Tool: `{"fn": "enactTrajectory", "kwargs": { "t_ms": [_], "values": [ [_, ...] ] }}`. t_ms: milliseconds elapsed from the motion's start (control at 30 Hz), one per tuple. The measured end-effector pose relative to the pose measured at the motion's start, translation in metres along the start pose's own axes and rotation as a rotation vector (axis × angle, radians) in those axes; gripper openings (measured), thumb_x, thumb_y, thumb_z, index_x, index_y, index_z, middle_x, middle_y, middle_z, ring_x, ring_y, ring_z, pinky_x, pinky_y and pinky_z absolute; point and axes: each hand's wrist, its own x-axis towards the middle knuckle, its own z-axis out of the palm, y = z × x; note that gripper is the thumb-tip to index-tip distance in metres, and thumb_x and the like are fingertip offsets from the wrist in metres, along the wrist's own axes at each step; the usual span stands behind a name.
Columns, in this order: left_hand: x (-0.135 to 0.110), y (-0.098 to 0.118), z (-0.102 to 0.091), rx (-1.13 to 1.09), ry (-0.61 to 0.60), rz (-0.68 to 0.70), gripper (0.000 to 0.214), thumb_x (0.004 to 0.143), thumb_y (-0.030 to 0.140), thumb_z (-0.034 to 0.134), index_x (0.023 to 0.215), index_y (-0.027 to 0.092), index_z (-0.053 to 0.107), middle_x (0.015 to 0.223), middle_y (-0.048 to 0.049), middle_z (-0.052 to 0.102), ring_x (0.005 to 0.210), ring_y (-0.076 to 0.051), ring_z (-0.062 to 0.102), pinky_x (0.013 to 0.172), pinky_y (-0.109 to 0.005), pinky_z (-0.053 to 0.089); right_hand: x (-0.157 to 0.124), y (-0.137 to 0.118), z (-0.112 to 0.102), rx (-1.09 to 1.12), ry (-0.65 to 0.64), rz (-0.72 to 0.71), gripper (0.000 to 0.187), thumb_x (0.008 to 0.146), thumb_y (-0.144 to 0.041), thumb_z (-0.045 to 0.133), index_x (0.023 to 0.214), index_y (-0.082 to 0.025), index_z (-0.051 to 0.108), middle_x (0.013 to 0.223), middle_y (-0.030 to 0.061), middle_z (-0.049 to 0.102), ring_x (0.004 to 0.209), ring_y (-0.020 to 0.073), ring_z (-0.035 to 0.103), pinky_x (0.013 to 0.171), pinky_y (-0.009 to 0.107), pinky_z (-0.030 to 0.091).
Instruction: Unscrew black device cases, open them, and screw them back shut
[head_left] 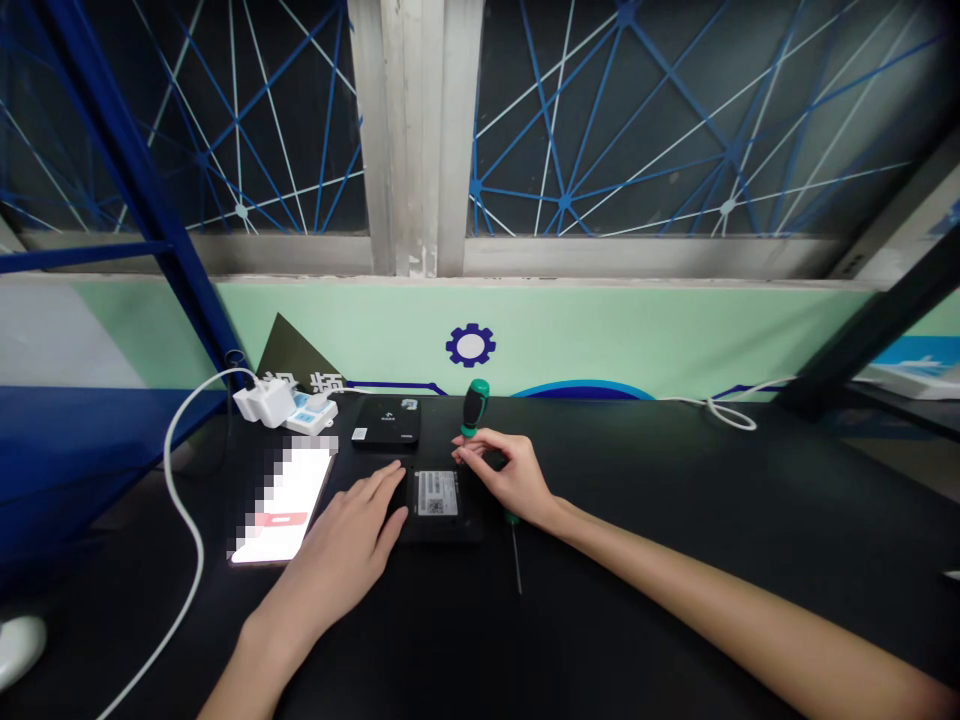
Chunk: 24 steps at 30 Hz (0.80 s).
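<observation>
Dark window panes (675, 120) crossed by blue and white lines stand above a pale green wall (375, 330), which meets the back edge of a black bench (675, 600). A white cable (199, 540) curves along the bench's left side, and a loop of white cord (739, 427) lies by the back edge, toward the back right corner. The left hand (352, 530) is laid flat, fingers extended side by side and thumb slightly apart, its tips against the left side of a labelled black box (442, 528) in the middle of the bench. The right hand (517, 475) pinches thumb and forefinger together on a green-and-black screwdriver (475, 408), just below its handle; it stands nearly upright over that box's back right corner, though whether the tip touches cannot be told. Left of the left hand lies a tablet (289, 505), its screen lit white. Another black box (386, 422) sits behind the labelled one, close to the back edge, with a power strip (315, 412) and white plugs (268, 403) toward the back left corner. A second screwdriver (515, 545) lies right of the labelled box, its handle mostly hidden beneath the right hand, its shaft pointing toward the bench's near side.
</observation>
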Motion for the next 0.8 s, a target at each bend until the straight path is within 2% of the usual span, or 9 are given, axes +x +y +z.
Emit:
{"fn": "enactTrajectory", "kwargs": {
  "t_ms": [233, 533, 800],
  "values": [
    [-0.0005, -0.0017, 0.0019, -0.002, 0.017, 0.013, 0.051, 0.104, 0.043, 0.032, 0.151, 0.025, 0.038, 0.154, -0.0066, 0.045, 0.135, -0.026, 0.05, 0.107, -0.043, 0.044, -0.0002, 0.001, 0.0019, -0.015, 0.039, 0.001, 0.017, 0.089, -0.035, 0.069, 0.082, -0.019, 0.071, 0.082, 0.0061, 0.077, 0.065, 0.0191, 0.071, 0.065, 0.031, 0.059],
    [0.0001, 0.001, -0.0011, -0.011, 0.006, -0.006, 0.052, 0.103, 0.044, 0.032, 0.151, 0.025, 0.039, 0.155, -0.0068, 0.045, 0.136, -0.026, 0.048, 0.107, -0.043, 0.044, -0.0007, -0.0012, -0.0012, 0.012, -0.025, -0.01, 0.017, 0.093, -0.032, 0.062, 0.097, -0.018, 0.071, 0.084, 0.0062, 0.078, 0.075, 0.0204, 0.074, 0.075, 0.032, 0.06],
    [-0.0001, -0.0014, 0.0015, -0.008, 0.027, 0.01, 0.051, 0.104, 0.043, 0.032, 0.151, 0.026, 0.039, 0.154, -0.0065, 0.046, 0.136, -0.026, 0.049, 0.107, -0.043, 0.044, 0.0004, -0.0012, -0.0008, -0.007, -0.001, -0.001, 0.02, 0.092, -0.036, 0.064, 0.091, -0.019, 0.072, 0.077, 0.0051, 0.076, 0.068, 0.0198, 0.073, 0.069, 0.031, 0.06]
  ]
}}
